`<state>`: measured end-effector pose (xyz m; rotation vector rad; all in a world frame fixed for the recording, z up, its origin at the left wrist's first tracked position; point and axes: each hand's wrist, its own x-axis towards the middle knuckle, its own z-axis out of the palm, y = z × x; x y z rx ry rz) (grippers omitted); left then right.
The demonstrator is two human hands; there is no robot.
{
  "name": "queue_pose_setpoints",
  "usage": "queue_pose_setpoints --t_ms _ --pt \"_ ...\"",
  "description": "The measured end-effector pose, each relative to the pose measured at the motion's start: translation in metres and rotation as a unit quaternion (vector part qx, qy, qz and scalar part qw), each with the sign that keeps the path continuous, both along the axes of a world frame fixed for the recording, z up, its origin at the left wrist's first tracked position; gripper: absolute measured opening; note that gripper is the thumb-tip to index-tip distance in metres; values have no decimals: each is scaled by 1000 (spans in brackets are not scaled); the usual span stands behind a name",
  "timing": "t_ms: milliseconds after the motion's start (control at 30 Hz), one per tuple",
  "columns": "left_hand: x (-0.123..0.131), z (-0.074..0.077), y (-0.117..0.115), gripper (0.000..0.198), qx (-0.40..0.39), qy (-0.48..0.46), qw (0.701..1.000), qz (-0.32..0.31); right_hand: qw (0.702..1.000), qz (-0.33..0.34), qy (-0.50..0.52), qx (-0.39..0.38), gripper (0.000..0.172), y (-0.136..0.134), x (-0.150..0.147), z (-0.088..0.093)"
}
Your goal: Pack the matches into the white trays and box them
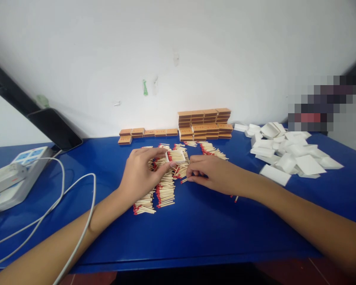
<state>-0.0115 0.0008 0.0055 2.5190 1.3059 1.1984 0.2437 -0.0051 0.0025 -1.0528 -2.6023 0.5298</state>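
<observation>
My left hand [144, 168] grips a small white matchbox tray [181, 157] between thumb and fingers, and red-tipped matches lie inside it. Just right of the tray, my right hand [206, 171] is closed in a pinch. Some matches [184, 180] show at its fingertips, their red heads pointing left. Under and around both hands, loose matches [166, 194] are spread in rough rows on the blue table [201, 237]. Another row of matches [212, 150] lies behind my right hand.
Orange-brown matchboxes [204, 118] are stacked along the wall, with a lower row [160, 133] to their left. White empty trays [287, 152] are heaped at the right. A phone [55, 128], a power strip [32, 158] and a white cable [94, 190] are at the left; the cable crosses my left forearm.
</observation>
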Motion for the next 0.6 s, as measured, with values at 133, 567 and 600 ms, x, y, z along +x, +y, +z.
queue_pose_setpoints --t_ms 133,567,600 --pt "0 0 0 33 -1 1 1000 -1 1000 -10 -6 -6 12 -3 0 1" --pt "2 -2 -2 36 16 25 998 -47 983 -111 133 66 13 -4 2 22" --pt "3 -2 -4 35 19 26 998 -61 981 -116 138 77 12 -4 0 20"
